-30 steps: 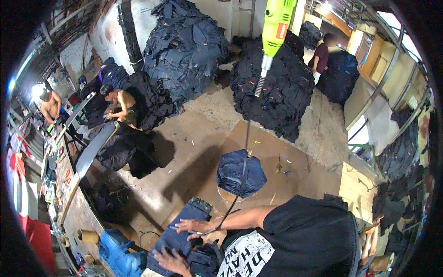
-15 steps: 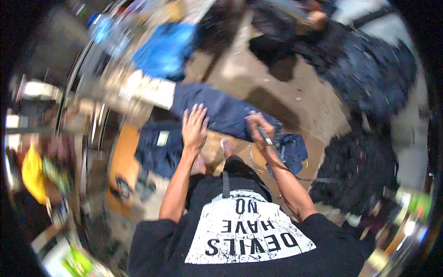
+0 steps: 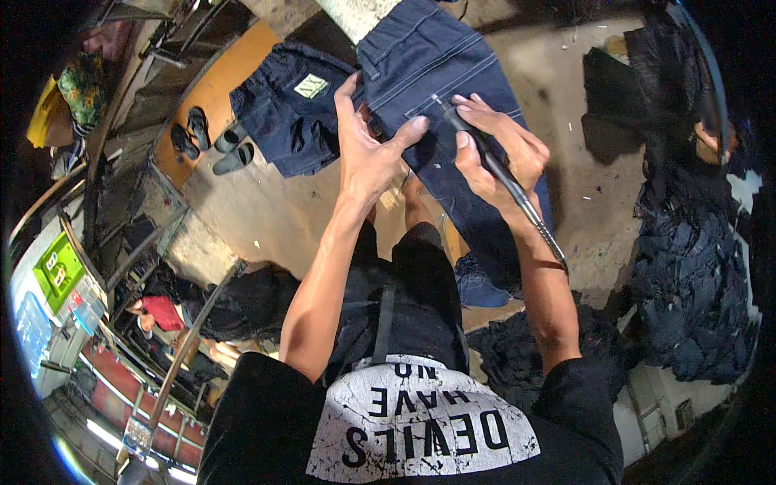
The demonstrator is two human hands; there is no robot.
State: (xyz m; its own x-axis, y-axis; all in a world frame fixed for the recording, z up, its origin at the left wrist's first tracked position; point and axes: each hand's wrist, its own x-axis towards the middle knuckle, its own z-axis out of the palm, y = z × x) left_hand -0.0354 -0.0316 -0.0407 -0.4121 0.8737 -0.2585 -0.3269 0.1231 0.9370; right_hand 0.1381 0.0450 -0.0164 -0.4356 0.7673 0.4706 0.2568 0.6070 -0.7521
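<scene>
A dark blue denim trouser leg (image 3: pixel 416 61) with pale stitching stretches before me, its upper end around a pale, narrow support (image 3: pixel 353 14). My left hand (image 3: pixel 368 153) grips the leg's near left edge, thumb on top and some fingers hidden by the cloth. In my right hand (image 3: pixel 505 153) is a slim black pen-shaped tool (image 3: pixel 508 179), a cord trailing from its rear end along my forearm. Its pale tip meets or hovers just over the cloth by a stitched seam, close to my left thumb; I cannot tell if it touches.
Dark blue shorts (image 3: pixel 283 113) with a pale label lie left, partly over an orange board (image 3: pixel 234 61). Sandals (image 3: pixel 198 129) and slippers (image 3: pixel 233 153) are beside them. Dark cloth pieces (image 3: pixel 687 283) are heaped at right. Another person's hand (image 3: pixel 711 144) shows at the far right.
My view has swung, and the pale support now appears at the top. My left hand has gone from lying flat to gripping the edge; the tool's tip is now beside the seam.
</scene>
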